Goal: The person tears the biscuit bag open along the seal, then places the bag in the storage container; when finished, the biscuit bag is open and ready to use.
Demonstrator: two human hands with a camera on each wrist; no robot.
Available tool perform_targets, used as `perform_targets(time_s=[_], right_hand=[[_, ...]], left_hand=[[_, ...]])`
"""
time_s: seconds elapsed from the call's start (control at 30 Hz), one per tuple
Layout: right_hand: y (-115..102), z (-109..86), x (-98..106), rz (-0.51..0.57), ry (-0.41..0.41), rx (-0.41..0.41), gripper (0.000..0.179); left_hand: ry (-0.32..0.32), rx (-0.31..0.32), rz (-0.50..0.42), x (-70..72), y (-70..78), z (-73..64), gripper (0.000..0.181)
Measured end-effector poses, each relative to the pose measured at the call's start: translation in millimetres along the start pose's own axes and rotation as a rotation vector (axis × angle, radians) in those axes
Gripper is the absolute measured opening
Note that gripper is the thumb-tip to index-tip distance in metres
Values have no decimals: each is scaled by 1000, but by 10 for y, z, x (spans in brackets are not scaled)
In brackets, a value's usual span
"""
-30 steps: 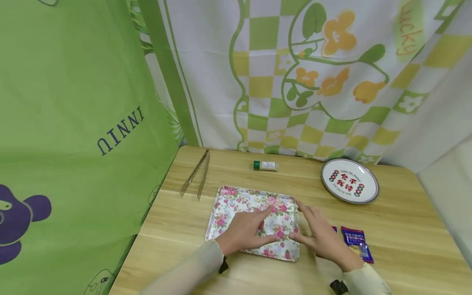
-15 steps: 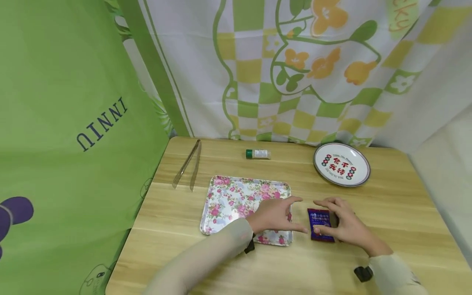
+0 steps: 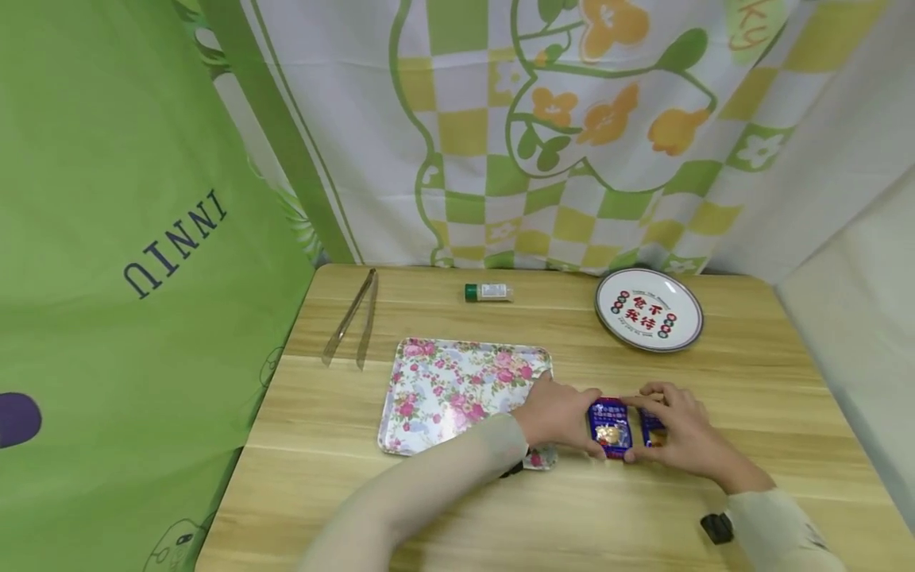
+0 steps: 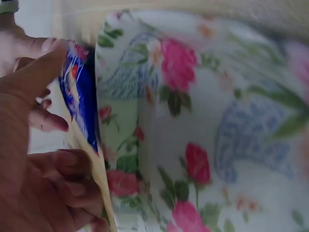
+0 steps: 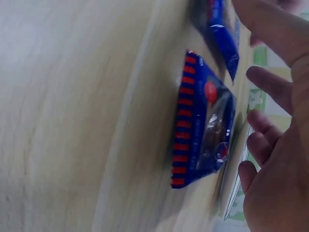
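Note:
In the head view my left hand (image 3: 557, 415) and right hand (image 3: 679, 437) come together over a small blue snack packet (image 3: 610, 433) right of the floral tray. Left fingers and thumb grip the packet's left corners; the right index finger and thumb hold its right side. In the left wrist view the packet (image 4: 79, 92) stands tilted beside the tray's edge, under a fingertip. A second blue packet (image 3: 654, 429) lies partly hidden beneath my right hand. The right wrist view shows this second packet (image 5: 207, 125) on the wood, close by the held packet (image 5: 223, 41).
The floral tray (image 3: 443, 389) sits left of the packets, partly under my left forearm. Metal tongs (image 3: 350, 318) lie at the back left, a green-capped bottle (image 3: 489, 292) at the back middle. A white plate (image 3: 649, 310) is at the back right of the wooden table (image 3: 500, 524).
My hands have moved off the tray's right side to the packets, reaching round one from both sides. That packet now shows its face between my hands. The head view has shifted slightly.

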State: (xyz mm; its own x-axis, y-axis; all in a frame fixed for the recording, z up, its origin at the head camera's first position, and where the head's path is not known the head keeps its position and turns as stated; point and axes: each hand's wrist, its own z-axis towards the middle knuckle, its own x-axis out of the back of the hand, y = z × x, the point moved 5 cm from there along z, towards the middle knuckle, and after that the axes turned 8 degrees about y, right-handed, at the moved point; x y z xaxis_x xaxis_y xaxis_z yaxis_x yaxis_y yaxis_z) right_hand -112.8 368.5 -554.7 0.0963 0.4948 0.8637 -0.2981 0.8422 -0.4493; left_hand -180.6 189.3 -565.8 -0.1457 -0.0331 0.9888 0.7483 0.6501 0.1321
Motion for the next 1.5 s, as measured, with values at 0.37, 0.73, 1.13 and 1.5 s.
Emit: perform_targets(time_s=[0.37, 0.73, 1.13, 1.5], right_hand=[[0, -12, -96, -107, -72, 0, 86], [-67, 59, -89, -90, 21, 23, 52], [-243, 165, 24, -24, 142, 42, 56], [-942, 518, -115, 36, 101, 156, 56]], left_hand=[[-32, -46, 124, -48, 107, 92, 81], [-11, -97, 58, -35, 112, 105, 64], [111, -97, -146, 247, -192, -122, 62], [177, -82, -436, 520, -847, -835, 55]])
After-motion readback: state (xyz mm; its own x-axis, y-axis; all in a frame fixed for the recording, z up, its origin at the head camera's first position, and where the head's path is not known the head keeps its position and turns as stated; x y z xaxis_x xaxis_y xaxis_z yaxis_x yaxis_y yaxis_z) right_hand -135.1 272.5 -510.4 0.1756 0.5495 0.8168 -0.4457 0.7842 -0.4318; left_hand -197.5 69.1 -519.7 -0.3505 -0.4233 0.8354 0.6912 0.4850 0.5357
